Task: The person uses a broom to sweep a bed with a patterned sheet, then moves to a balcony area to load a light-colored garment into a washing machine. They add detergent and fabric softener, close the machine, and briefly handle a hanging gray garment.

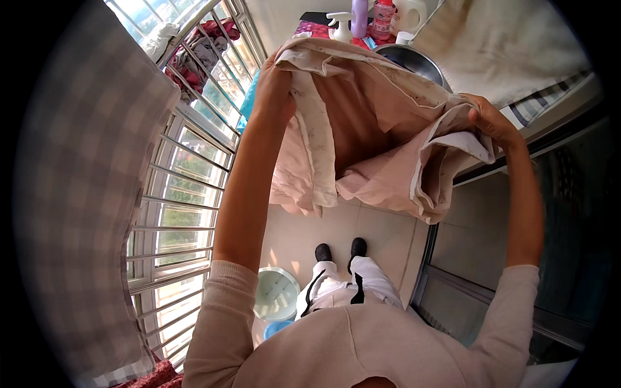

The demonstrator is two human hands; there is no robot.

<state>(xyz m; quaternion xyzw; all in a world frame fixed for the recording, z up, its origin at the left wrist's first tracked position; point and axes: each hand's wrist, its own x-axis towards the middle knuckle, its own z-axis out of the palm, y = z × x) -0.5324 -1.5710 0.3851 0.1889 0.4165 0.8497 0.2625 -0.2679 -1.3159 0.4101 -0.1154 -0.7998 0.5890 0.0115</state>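
Observation:
A large pink cloth with a pale, small-patterned border hangs between my raised hands. It looks like a bed cover or pillowcase; which one I cannot tell. My left hand grips its upper left edge, fingers partly hidden behind the fabric. At the upper right corner, my right hand pinches the gathered border. Between the hands the cloth sags open into a deep fold, and its lower right part doubles over in layers. Its lower edge hangs in the air above the tiled floor.
Metal window bars and a hanging checked cloth line the left. Beyond the pink cloth stand a metal basin, a white spray bottle and other bottles. A pale plastic basin sits near my feet; a sliding-door frame runs along the right.

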